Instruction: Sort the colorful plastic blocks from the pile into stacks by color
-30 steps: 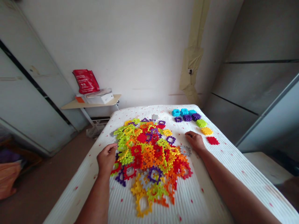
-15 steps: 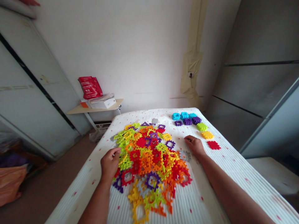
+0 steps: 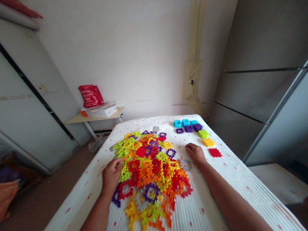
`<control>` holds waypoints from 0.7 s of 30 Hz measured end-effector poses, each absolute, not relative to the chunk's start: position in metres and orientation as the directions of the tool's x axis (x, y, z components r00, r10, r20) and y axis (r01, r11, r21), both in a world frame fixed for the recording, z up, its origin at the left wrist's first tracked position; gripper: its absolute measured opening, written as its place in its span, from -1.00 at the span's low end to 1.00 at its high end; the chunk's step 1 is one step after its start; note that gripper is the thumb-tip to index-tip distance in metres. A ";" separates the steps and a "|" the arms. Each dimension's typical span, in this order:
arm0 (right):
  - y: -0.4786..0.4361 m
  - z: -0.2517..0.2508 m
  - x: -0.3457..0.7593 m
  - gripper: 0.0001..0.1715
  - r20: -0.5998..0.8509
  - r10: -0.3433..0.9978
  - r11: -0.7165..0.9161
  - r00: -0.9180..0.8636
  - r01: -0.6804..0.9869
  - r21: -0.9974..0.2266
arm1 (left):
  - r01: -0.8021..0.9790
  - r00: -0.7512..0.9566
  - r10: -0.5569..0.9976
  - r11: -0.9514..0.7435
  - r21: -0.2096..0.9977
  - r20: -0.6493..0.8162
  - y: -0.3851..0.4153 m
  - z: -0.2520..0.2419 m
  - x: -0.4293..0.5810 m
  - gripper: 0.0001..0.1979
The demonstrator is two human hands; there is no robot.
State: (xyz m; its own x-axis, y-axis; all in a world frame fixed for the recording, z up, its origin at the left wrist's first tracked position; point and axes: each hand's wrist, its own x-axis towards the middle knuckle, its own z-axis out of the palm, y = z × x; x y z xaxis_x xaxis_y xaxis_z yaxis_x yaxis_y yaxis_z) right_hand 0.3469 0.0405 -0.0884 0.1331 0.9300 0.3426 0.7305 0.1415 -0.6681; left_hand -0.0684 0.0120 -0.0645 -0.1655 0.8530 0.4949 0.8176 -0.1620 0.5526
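Observation:
A heap of flat interlocking plastic tiles in red, orange, yellow, green and purple lies on a white ribbed mattress. My left hand rests at the heap's left edge, fingers curled onto green and yellow tiles. My right hand lies knuckles-up on the mattress at the heap's right edge, fingers curled, beside a grey tile. Whether either hand grips a tile is not visible. Sorted stacks sit at the far right: cyan, purple, green, yellow, red.
A small wooden table stands beyond the mattress's far left corner, bearing a white box and a red bag. Grey cabinet doors line the left and right walls. Brown floor lies to the left, with an orange bag at the left edge.
The view has shifted a little, so everything sits lower in frame. My left hand has slid slightly toward me along the heap's edge. My right hand has stayed put.

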 end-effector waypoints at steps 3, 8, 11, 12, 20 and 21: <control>0.040 -0.088 0.346 -0.69 0.325 0.936 0.129 0.136 0.728 -0.673 | 0.839 -0.107 0.861 -0.190 0.510 0.497 0.015 -0.054 -0.057 -0.64; 0.038 -0.083 0.344 -0.72 0.323 0.936 0.110 0.142 0.754 -0.648 | 0.849 0.114 0.890 -0.319 0.422 0.441 0.044 -0.030 -0.018 -0.68; 0.038 -0.080 0.342 -0.72 0.321 0.935 0.103 0.148 0.754 -0.648 | 0.852 0.236 0.895 -0.378 0.361 0.379 0.069 -0.019 0.013 -0.71; 0.038 -0.081 0.342 -0.72 0.321 0.935 0.103 0.150 0.752 -0.652 | 0.858 0.260 0.896 -0.386 0.340 0.361 0.077 -0.017 0.024 -0.71; 0.041 -0.089 0.346 -0.69 0.337 0.931 0.131 0.141 0.733 -0.668 | 0.942 0.233 0.947 -0.276 0.192 0.221 0.101 -0.023 0.070 -0.82; 0.041 -0.089 0.346 -0.69 0.338 0.931 0.136 0.137 0.729 -0.670 | 0.949 0.218 0.953 -0.257 0.183 0.209 0.102 -0.024 0.071 -0.83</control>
